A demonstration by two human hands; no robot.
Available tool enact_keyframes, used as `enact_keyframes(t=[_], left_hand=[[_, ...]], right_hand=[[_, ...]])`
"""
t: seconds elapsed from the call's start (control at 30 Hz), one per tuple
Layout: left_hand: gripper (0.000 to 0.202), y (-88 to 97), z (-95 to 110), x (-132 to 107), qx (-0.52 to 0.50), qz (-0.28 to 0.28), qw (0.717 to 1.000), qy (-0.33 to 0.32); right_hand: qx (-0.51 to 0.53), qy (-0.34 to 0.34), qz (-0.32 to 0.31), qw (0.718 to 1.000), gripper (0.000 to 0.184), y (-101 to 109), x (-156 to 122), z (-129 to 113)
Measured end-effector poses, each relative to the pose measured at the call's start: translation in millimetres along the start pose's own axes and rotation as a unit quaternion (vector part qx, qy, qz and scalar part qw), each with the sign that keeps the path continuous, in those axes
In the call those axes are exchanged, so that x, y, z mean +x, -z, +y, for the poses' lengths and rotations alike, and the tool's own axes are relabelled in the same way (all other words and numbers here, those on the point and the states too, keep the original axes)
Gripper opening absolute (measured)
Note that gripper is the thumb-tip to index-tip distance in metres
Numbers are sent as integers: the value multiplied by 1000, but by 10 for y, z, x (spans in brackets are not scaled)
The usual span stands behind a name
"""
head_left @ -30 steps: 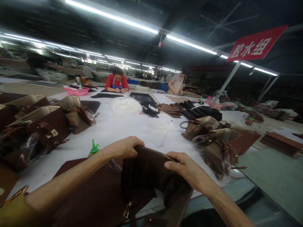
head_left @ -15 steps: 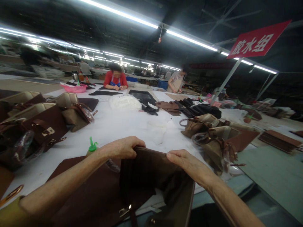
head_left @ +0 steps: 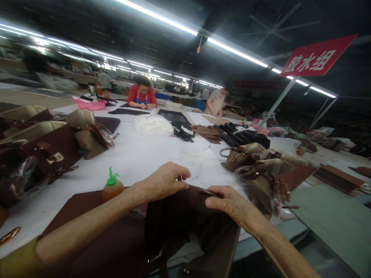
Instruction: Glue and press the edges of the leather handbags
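Observation:
A dark brown handbag (head_left: pixel 171 212) stands open in front of me, its inside in shadow and a small metal clasp near the bottom of the view. My right hand (head_left: pixel 227 200) pinches the bag's far top edge, thumb on the near side and fingers behind. At the left part of that same edge is my left hand (head_left: pixel 166 179), fingers curled and a gap showing between thumb and fingertips. Whether its thumb touches the rim is hard to see. A brown leather panel (head_left: pixel 69 224) spreads out below my left forearm. Behind that forearm stands a glue bottle (head_left: pixel 112 189) with a green nozzle.
Several brown handbags (head_left: pixel 69 146) stand on the white table at left, and more handbags (head_left: pixel 261 177) at right. Farther back lie a white bundle (head_left: pixel 153 125), dark fabric pieces (head_left: pixel 246 135) and a pink basin (head_left: pixel 89 103). A person in red (head_left: pixel 142 96) works across the table.
My left hand has slid right along the bag's edge and its grip has loosened. My right thumb sits lower over the rim. More of the glue bottle shows.

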State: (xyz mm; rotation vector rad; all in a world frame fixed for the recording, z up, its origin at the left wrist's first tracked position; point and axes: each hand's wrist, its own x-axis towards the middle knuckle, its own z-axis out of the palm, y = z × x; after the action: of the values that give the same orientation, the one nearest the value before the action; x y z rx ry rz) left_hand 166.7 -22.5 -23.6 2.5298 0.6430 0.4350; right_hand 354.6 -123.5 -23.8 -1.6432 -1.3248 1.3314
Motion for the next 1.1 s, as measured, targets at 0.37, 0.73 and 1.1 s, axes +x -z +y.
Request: enact_keyframes(t=[0.37,0.73,1.1], left_hand=[[17,-779,-22,-343,233,349,906,-45],[28,-920,-63,-335,251,390,883,-71],[21,-809,-1,-272,253,371,893,-25]], right_hand=[[2,13,47,999,19,-59,25,128],[-31,41,52,997,18,-24,68,213],[-32,44,47,997,19,-51,39,158]])
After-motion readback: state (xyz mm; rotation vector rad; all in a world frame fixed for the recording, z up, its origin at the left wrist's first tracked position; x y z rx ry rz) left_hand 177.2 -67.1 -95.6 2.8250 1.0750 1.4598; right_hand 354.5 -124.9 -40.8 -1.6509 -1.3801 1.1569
